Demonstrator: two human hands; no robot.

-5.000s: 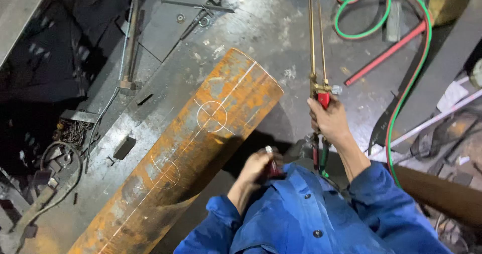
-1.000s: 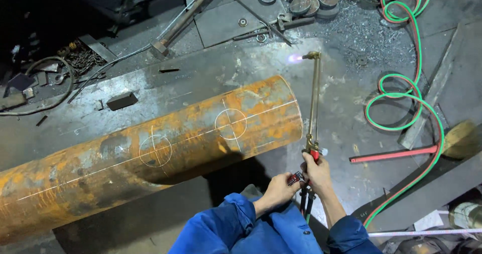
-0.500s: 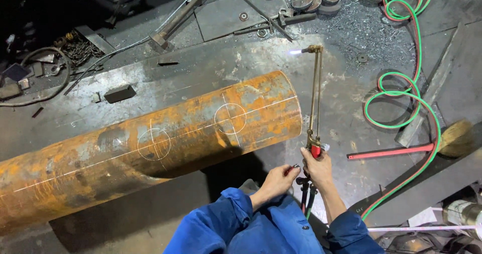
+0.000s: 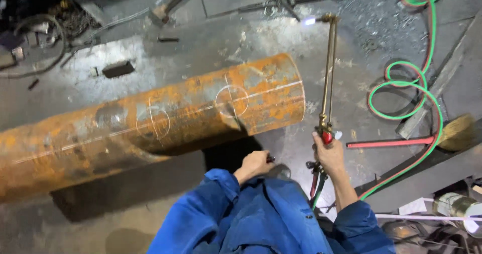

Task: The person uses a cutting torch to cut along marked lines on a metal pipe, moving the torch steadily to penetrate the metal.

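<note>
My right hand [image 4: 329, 154] grips the handle of a long brass cutting torch [image 4: 329, 73]. The torch points away from me and a small bluish flame [image 4: 308, 20] burns at its tip, above the floor beyond the pipe's end. My left hand [image 4: 255, 164] is closed around a small dark object near the torch's base valves; I cannot make out what it is. A big rusty steel pipe [image 4: 150, 123] lies across the floor to the left, with chalk circles [image 4: 231, 100] and a long chalk line drawn on it. Both sleeves are blue.
Green hose [image 4: 409, 91] loops over the floor at right, beside a red-handled broom [image 4: 411, 142] and a steel bar. Metal scraps, rods and cables lie at the top and top left. A grey steel beam [image 4: 427, 178] runs at lower right.
The torch tip shows a small flame over the last second. The view has shifted so the pipe sits lower and more to the left. Both hands stay at the torch's base.
</note>
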